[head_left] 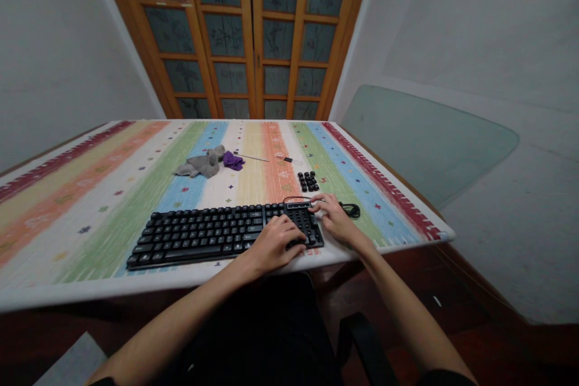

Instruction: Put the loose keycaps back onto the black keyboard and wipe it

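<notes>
A black keyboard (194, 235) lies along the near edge of the table, and bare sockets without keycaps show in part of its number pad (305, 217). My left hand (278, 242) rests over the lower left of that pad, its thumb and index finger close together at the bottom keys. Whatever may be between those fingertips is too small to make out. At the upper right corner of the keyboard is my right hand (333, 218), fingers apart and fingertips touching the edge. Just beyond it, loose black keycaps (308, 181) stand in a small group.
A grey cloth (203, 164) and a purple cloth (233, 161) lie farther back, with a thin rod (253, 158) beside them. A small dark-ended tool (287, 160) is to their right. Coiled black cable (350, 210) sits right of the keyboard on the striped tablecloth (104, 217).
</notes>
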`<action>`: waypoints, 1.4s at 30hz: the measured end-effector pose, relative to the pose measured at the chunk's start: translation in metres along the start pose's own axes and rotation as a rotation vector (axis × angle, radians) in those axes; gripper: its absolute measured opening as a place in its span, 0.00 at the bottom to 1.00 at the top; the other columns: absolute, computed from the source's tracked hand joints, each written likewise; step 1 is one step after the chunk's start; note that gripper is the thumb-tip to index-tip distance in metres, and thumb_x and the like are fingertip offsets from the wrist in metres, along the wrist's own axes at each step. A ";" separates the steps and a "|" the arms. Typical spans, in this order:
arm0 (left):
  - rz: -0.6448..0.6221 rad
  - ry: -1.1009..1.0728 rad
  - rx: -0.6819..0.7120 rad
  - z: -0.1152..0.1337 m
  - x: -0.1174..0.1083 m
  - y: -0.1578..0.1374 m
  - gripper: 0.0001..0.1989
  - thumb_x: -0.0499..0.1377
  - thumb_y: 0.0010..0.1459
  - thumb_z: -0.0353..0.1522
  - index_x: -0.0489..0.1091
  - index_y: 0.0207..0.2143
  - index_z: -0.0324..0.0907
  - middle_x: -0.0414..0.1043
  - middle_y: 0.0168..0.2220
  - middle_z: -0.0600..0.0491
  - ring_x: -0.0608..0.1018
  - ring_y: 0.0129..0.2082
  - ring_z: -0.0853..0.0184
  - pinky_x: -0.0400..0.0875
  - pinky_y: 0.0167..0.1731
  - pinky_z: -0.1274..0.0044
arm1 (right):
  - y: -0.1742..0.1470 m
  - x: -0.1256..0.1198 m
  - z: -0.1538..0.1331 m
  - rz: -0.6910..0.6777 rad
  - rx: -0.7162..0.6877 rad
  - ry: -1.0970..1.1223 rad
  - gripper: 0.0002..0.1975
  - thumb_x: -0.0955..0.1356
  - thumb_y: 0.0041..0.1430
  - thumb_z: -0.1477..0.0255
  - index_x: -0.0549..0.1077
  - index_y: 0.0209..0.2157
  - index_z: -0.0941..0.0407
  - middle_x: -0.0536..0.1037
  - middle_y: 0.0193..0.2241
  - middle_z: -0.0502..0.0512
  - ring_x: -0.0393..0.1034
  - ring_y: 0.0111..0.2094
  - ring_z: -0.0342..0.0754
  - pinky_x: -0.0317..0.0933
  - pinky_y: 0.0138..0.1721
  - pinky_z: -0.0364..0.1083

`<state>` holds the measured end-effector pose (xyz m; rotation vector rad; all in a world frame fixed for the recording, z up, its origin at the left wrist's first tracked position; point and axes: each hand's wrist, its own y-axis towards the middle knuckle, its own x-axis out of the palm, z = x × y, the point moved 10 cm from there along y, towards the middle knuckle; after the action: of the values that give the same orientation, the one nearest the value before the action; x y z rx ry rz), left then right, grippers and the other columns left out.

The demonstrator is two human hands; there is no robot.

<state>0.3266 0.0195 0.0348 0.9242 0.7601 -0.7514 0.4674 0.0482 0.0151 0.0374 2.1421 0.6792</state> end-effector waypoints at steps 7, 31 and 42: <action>0.002 0.068 0.001 -0.002 0.005 0.001 0.05 0.62 0.62 0.33 0.75 0.39 0.41 0.76 0.37 0.51 0.71 0.39 0.62 0.64 0.41 0.70 | -0.011 -0.001 -0.004 0.051 -0.024 -0.026 0.23 0.58 0.47 0.87 0.74 0.39 0.55 0.71 0.50 0.59 0.60 0.54 0.56 0.53 0.58 0.62; 0.003 0.212 0.068 0.015 0.006 -0.001 0.09 0.60 0.63 0.36 0.76 0.36 0.40 0.71 0.42 0.47 0.69 0.44 0.59 0.65 0.42 0.69 | 0.057 -0.058 0.061 0.128 0.083 -0.239 0.17 0.63 0.53 0.82 0.79 0.38 0.55 0.77 0.45 0.58 0.68 0.50 0.56 0.60 0.57 0.59; -0.027 0.211 0.037 0.006 0.005 0.002 0.10 0.60 0.62 0.37 0.80 0.33 0.43 0.70 0.45 0.47 0.67 0.49 0.56 0.64 0.47 0.64 | 0.110 -0.011 0.123 -0.164 0.184 -0.266 0.18 0.66 0.47 0.86 0.80 0.36 0.55 0.82 0.42 0.55 0.75 0.47 0.53 0.65 0.54 0.50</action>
<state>0.3323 0.0134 0.0335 1.0388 0.9481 -0.7002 0.5436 0.1951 0.0173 0.0478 1.9193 0.3590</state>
